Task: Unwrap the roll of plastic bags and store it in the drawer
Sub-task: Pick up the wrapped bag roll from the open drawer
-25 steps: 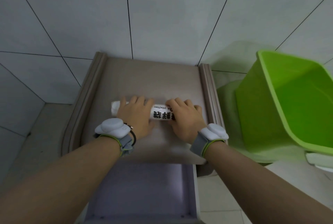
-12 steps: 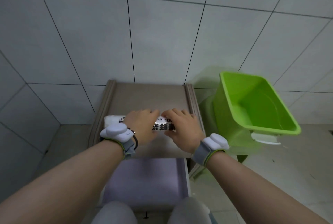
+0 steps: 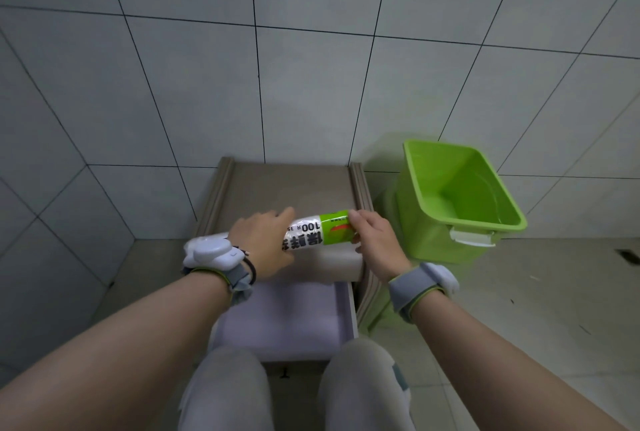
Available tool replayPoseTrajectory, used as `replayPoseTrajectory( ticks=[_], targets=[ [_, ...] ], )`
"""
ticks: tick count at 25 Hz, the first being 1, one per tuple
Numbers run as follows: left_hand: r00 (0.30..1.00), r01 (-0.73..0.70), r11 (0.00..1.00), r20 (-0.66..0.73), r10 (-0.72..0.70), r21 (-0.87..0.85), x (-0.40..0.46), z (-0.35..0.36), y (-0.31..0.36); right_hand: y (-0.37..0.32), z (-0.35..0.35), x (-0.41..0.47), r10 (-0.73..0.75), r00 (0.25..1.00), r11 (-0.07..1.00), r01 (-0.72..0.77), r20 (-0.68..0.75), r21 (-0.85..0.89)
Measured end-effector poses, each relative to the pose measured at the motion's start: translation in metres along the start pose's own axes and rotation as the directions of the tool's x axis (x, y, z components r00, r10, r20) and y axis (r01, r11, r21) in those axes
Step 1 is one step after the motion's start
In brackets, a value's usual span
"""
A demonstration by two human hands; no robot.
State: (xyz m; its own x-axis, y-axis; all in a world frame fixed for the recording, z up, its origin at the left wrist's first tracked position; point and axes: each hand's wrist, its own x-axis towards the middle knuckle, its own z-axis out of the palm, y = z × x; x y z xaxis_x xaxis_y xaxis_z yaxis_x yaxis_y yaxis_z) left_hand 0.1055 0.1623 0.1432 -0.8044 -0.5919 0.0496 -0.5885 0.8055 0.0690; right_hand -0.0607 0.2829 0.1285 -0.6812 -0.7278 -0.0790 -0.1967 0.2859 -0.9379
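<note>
Here one roll of plastic bags [image 3: 313, 231], white with green printed wrap, sits gripped between left hand [image 3: 264, 243] and right hand [image 3: 375, 240].

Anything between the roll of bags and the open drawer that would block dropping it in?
Nothing visible. The roll is held by the left hand and right hand over the cabinet top; the open drawer lies directly below and nearer, its visible interior bare. The printed wrapper is still on.

Roll of plastic bags [image 3: 317, 232]: wrapper prints "100" upside down in black; adjacent larger characters and small print illegible.
</note>
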Motion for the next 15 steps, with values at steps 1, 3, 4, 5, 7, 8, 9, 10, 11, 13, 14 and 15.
replayPoseTrajectory(
  ticks=[1,3,4,5,7,8,9,10,11,13,14,15],
  targets=[
    [1.0,-0.012,1.0,0.0,0.012,0.015,-0.004,-0.003,0.001,-0.002,-0.003,-0.003,0.072,0.997,0.996,-0.074,0.03,0.058],
    [0.999,-0.036,0.998,0.018,0.035,0.045,-0.01,-0.007,0.002,-0.001,-0.008,-0.004,0.183,0.979,0.975,-0.193,0.093,0.115],
    [0.999,-0.043,0.997,0.023,0.042,0.06,-0.012,-0.008,0.002,0.0,-0.01,-0.006,0.204,0.97,0.966,-0.221,0.13,0.137],
    [0.999,-0.046,0.996,0.023,0.045,0.07,-0.015,-0.009,0.002,0.003,-0.011,-0.007,0.211,0.963,0.956,-0.24,0.169,0.17],
    [0.999,-0.043,0.997,0.021,0.042,0.07,-0.02,-0.009,0.002,0.008,-0.013,-0.011,0.212,0.947,0.934,-0.269,0.241,0.235],
    [0.999,-0.04,0.997,0.027,0.038,0.064,-0.022,-0.009,0.002,0.01,-0.013,-0.013,0.207,0.941,0.929,-0.275,0.268,0.249],
    [0.999,-0.037,0.998,0.038,0.035,0.056,-0.023,-0.009,0.002,0.012,-0.013,-0.014,0.202,0.935,0.928,-0.278,0.29,0.247],
    [0.998,-0.038,0.998,0.054,0.035,0.049,-0.024,-0.008,0.002,0.013,-0.012,-0.016,0.198,0.931,0.929,-0.278,0.307,0.243],
    [0.997,-0.043,0.998,0.068,0.04,0.038,-0.024,-0.008,0.003,0.014,-0.012,-0.017,0.195,0.929,0.928,-0.279,0.315,0.246],
    [0.995,-0.058,0.998,0.087,0.056,0.016,-0.024,-0.006,0.004,0.015,-0.009,-0.018,0.204,0.929,0.92,-0.29,0.308,0.264],
    [0.994,-0.065,0.998,0.088,0.063,0.016,-0.024,-0.006,0.004,0.015,-0.008,-0.019,0.218,0.929,0.923,-0.296,0.3,0.247],
    [0.994,-0.07,0.997,0.088,0.067,0.029,-0.024,-0.005,0.004,0.015,-0.008,-0.021,0.234,0.927,0.934,-0.298,0.295,0.196]
  ],
)
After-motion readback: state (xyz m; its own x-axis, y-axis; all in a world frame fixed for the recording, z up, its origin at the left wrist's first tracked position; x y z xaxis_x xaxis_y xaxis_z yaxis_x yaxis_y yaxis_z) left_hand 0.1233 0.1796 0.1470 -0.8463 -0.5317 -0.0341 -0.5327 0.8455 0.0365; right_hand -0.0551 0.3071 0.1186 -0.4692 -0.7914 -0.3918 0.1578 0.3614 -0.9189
